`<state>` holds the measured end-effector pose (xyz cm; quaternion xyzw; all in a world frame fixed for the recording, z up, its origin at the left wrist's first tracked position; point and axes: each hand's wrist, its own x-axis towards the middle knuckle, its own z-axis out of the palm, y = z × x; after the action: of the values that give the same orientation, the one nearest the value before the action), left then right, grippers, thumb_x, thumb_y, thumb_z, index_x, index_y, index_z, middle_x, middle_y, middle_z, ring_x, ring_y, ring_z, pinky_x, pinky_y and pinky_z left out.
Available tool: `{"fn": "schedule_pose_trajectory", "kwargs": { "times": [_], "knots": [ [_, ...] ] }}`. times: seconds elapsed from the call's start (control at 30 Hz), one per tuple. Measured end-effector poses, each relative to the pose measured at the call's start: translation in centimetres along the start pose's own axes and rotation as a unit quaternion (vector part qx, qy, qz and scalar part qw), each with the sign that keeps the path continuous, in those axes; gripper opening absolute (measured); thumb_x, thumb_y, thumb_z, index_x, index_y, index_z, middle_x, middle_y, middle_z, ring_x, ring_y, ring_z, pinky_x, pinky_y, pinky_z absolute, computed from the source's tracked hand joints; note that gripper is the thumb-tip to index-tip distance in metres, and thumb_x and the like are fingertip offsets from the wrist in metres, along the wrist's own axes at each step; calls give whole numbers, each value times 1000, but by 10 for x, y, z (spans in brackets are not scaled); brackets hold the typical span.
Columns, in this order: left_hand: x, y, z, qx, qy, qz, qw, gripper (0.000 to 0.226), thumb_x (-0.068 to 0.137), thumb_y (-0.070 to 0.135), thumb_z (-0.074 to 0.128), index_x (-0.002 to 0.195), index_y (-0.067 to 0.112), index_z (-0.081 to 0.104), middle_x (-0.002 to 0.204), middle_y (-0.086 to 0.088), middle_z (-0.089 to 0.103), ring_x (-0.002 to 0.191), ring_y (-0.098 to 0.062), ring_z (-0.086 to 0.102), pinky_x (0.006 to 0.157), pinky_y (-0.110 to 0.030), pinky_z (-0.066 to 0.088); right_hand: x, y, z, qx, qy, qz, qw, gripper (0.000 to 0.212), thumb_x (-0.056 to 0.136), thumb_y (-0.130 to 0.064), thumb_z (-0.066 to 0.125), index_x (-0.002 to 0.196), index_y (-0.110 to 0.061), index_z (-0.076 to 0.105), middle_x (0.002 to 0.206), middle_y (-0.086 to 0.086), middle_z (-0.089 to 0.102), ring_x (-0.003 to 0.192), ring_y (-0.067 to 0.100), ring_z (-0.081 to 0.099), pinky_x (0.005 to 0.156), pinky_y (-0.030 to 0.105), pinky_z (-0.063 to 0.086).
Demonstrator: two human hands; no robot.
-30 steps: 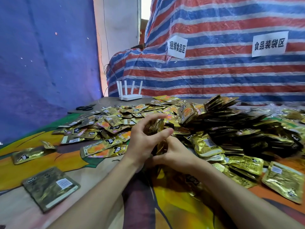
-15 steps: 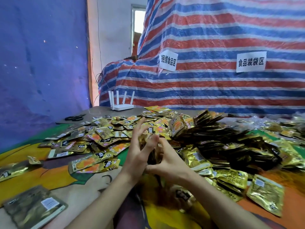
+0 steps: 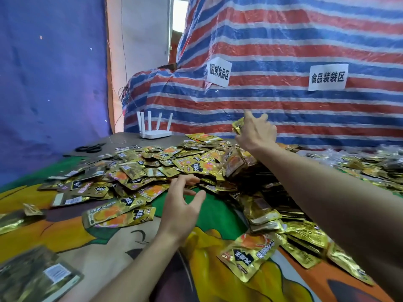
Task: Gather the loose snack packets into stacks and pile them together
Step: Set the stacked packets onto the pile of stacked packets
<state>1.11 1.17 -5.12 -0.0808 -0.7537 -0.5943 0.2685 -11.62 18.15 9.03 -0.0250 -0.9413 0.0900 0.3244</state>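
The right hand grips packets upright above the pile.

We see both forearms bare right down to the picture's lower edge, and the left hand and right hand bare too.

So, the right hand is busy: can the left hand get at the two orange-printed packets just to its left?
Probably yes: the left hand hovers open beside those packets, which lie uncovered on the cloth, nothing between.
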Motion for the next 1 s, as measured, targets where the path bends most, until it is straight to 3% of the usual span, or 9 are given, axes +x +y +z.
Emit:
{"fn": "schedule_pose_trajectory", "kwargs": {
  "times": [0.1, 0.23, 0.4, 0.47, 0.57, 0.63, 0.73, 0.83, 1.0],
  "knots": [
    [-2, 2, 1, 13, -5, 13, 1000, 18, 93, 14, 67, 98, 29, 61, 109, 7, 57, 88, 10, 54, 69, -7, 42, 13, 6, 25, -59, -32, 33, 997, 50, 92, -30, 68, 135, -14, 47, 133, 25, 51, 121, 42, 51, 100, 46, 39],
    [-2, 2, 3, 20, -25, 23, 999, 17, 93, 13, 66, 94, 29, 62, 106, 8, 56, 87, 9, 54, 69, -6, 41, 10, 11, 53, -138, -70, 32, 987, 46, 94, -44, 54, 127, -11, 55, 131, 21, 59, 127, 40, 46, 105, 47, 32],
    [-1, 1, 1, 37, -23, 27, 999, 27, 92, 9, 63, 88, 35, 59, 102, 10, 56, 86, 5, 53, 70, -8, 41, -1, 0, 46, -167, -83, 26, 982, 62, 94, -52, 41, 134, -7, 53, 150, 27, 42, 142, 43, 29, 113, 60, 20],
    [0, 0, -1, 63, -8, 7, 998, 25, 92, 9, 62, 91, 34, 58, 105, 7, 55, 90, -2, 54, 77, -15, 45, -8, -9, 36, -164, -65, -3, 984, 63, 93, -51, 44, 138, -6, 49, 154, 28, 34, 146, 44, 22, 115, 62, 17],
    [13, 2, -7, 186, 13, -58, 981, 21, 89, 14, 61, 106, 26, 56, 113, 3, 50, 106, -20, 54, 94, -40, 49, -25, -31, 33, -102, 21, -99, 990, 55, 89, -44, 53, 131, -8, 50, 143, 23, 45, 137, 40, 33, 111, 58, 27],
    [34, 5, -19, 299, -3, -93, 950, 28, 86, 18, 61, 113, 24, 54, 123, -1, 49, 116, -25, 50, 101, -45, 44, -40, -50, 39, -54, 28, -182, 981, 51, 87, -38, 58, 130, -10, 50, 137, 20, 50, 130, 36, 40, 107, 53, 32],
    [66, 3, -49, 402, -12, -125, 907, 41, 83, 19, 63, 123, 22, 52, 137, -8, 46, 127, -30, 46, 109, -49, 37, -62, -76, 59, -8, -55, -264, 963, 52, 86, -26, 60, 136, -14, 51, 138, 15, 52, 128, 33, 44, 106, 48, 34],
    [87, -18, -79, 479, -13, -138, 867, 60, 81, 17, 66, 138, 23, 47, 150, -11, 39, 137, -32, 38, 114, -52, 32, -77, -93, 88, 0, -136, -276, 951, 57, 85, -21, 60, 141, -19, 48, 142, 13, 48, 132, 32, 40, 108, 49, 32],
    [107, -63, -106, 479, -86, -163, 858, 89, 82, 20, 68, 157, 38, 21, 168, -5, 7, 153, -36, 10, 122, -58, 13, -72, -96, 133, 3, -233, -215, 949, 77, 88, -28, 59, 156, -33, 24, 163, 15, 15, 153, 38, 5, 118, 64, 9]
  ]
}}
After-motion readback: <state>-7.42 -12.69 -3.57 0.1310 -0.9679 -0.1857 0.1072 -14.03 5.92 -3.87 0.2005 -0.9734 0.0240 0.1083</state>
